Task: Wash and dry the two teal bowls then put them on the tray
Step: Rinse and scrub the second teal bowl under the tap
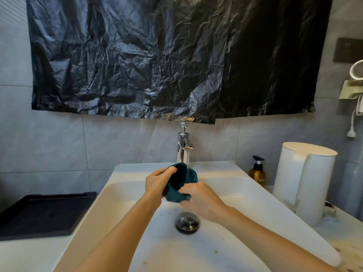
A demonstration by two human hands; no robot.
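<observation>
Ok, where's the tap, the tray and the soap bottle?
tap (184,143): head view, on its shiny spout.
tray (43,214): head view, on its bare black floor.
soap bottle (257,174): head view, on its brown body.

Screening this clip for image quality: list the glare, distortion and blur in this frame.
Head view: glare streaks the crinkled black plastic sheet, darker toward its right. Head view: hard highlights on the chrome faucet. Head view: wide-angle bowing of the sink rim and tile lines. Head view: teal bowl, left hand and right hand look sharp; the lower right corner smears.
</observation>
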